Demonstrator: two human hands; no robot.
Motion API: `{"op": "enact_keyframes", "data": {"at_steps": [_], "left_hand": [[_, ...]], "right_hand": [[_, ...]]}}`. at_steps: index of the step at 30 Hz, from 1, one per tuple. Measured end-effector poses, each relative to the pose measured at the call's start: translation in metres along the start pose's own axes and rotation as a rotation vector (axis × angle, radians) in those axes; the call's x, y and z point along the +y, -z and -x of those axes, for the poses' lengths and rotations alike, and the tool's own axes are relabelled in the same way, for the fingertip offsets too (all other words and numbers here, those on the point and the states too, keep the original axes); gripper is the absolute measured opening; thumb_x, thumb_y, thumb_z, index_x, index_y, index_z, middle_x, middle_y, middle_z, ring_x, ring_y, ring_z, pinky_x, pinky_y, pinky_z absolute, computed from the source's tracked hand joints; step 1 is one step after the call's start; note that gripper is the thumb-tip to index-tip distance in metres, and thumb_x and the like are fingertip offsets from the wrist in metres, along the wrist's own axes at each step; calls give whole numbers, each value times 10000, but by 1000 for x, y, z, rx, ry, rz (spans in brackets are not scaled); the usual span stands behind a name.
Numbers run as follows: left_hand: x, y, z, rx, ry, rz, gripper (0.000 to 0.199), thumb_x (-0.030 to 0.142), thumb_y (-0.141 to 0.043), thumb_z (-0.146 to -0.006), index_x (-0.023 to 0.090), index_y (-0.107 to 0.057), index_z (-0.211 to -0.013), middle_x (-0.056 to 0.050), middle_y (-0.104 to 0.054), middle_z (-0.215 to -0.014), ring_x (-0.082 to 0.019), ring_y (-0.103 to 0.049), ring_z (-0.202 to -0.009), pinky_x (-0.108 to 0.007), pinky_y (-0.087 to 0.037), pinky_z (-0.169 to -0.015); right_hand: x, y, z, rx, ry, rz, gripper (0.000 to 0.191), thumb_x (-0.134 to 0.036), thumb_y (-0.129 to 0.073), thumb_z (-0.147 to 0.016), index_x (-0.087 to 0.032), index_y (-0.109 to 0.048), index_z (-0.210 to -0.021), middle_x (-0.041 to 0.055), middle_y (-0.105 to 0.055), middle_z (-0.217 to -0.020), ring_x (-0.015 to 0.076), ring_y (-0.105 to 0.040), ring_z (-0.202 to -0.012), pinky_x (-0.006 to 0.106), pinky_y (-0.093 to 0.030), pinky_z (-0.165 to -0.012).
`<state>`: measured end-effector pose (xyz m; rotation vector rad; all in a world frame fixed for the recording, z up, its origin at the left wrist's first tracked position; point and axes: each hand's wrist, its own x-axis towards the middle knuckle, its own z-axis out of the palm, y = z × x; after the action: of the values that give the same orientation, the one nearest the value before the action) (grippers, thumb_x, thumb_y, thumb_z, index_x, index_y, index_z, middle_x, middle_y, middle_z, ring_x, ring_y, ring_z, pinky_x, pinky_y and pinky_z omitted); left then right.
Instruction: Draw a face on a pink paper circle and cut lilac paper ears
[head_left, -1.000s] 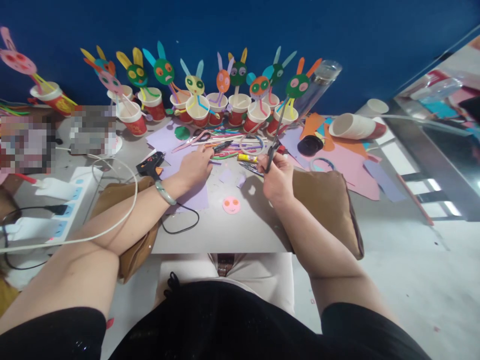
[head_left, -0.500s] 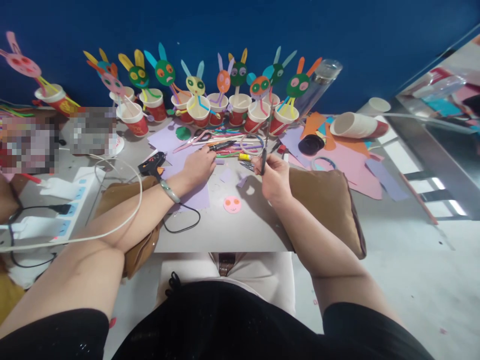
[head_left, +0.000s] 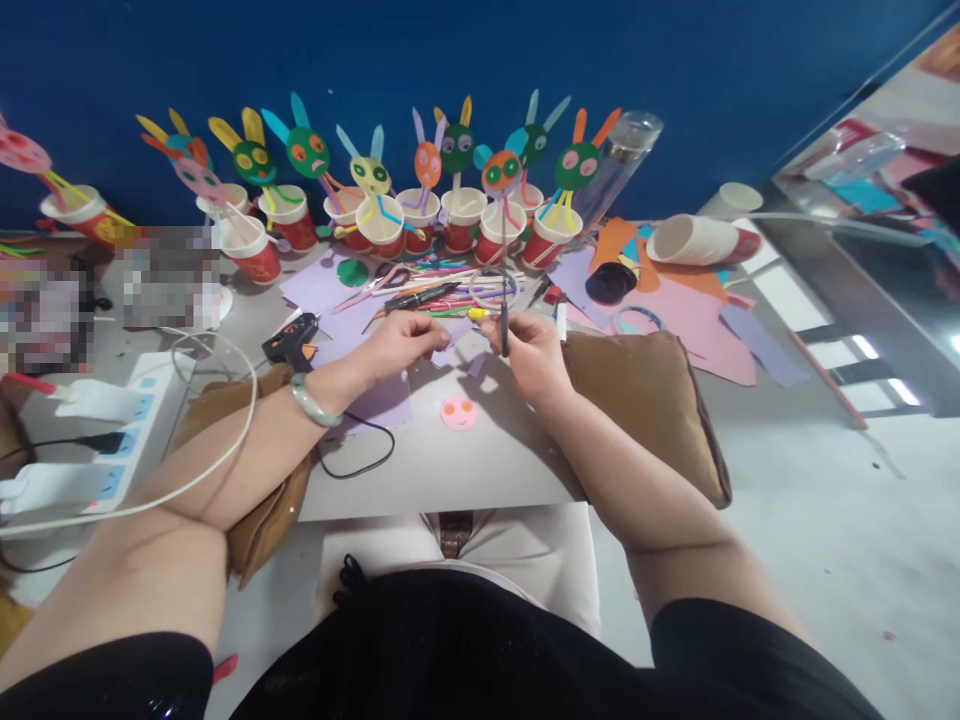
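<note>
My right hand (head_left: pixel 531 355) is closed around a pair of scissors (head_left: pixel 505 320), blades pointing up and away. My left hand (head_left: pixel 405 345) is left of it, over purple paper, with thumb and fingers drawn together; whatever lies between the fingertips is too small to make out. Small purple paper scraps (head_left: pixel 451 352) lie between the hands. A round pink paper face (head_left: pixel 458 412) with orange eyes rests on the table in front of them. Beyond the left hand is a black marker (head_left: pixel 421 297), beside a heap of coloured sticks (head_left: pixel 450 272).
Red-and-white cups (head_left: pixel 381 226) with paper rabbit figures stand along the blue wall. A glue gun (head_left: pixel 291 342) and a power strip (head_left: pixel 139 425) are on the left. Brown cushions (head_left: pixel 637 400) lie under both forearms. Coloured paper (head_left: pixel 697 325) and stacked cups (head_left: pixel 701 240) lie at right.
My left hand has moved away from the black marker, toward me and the purple scraps. My right hand has shifted slightly left with the scissors. The camera view has shifted a little.
</note>
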<state>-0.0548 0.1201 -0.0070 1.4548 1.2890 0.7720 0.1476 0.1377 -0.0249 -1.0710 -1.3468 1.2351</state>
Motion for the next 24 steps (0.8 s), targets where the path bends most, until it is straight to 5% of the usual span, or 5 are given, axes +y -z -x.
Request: {"op": "enact_keyframes", "data": {"at_steps": [6,16,21,24], "left_hand": [[4,-11,11,-103,9,188,148,238,-736,-820,162,-631,-749,-41,-719,-710,-100,-603,-556,-209,-403,-477],[2,-24,17,80,-109,509,321,391,-901,-671,169,-686,-756,26,-644,-666,-79,-546,-592,-235,-460,-584],[5,-21,15,143,12,649,252,305,-834,-704,186,-613,-726,29,-640,-672,-94,-602,-647,-221,-465,-600],[9,-9,11,192,63,731,139,264,-715,-771,190,-598,-762,8,-664,-708,-115,-653,-687,-219,-479,-590]], "right_hand": [[-3,-2,8,-100,-29,20,349,-453,-876,-675,-179,-664,-634,-30,-614,-620,89,-479,-579,260,-411,-565],[-10,-8,19,-187,-72,-31,471,-519,-885,-680,-198,-551,-596,-59,-508,-547,79,-412,-554,258,-364,-556],[-5,-6,19,-204,-86,-72,512,-564,-894,-688,-196,-546,-610,-54,-513,-568,85,-427,-567,260,-365,-582],[-9,4,15,-370,-37,-96,548,-672,-863,-694,-193,-597,-685,-30,-569,-631,107,-489,-595,271,-403,-611]]}}
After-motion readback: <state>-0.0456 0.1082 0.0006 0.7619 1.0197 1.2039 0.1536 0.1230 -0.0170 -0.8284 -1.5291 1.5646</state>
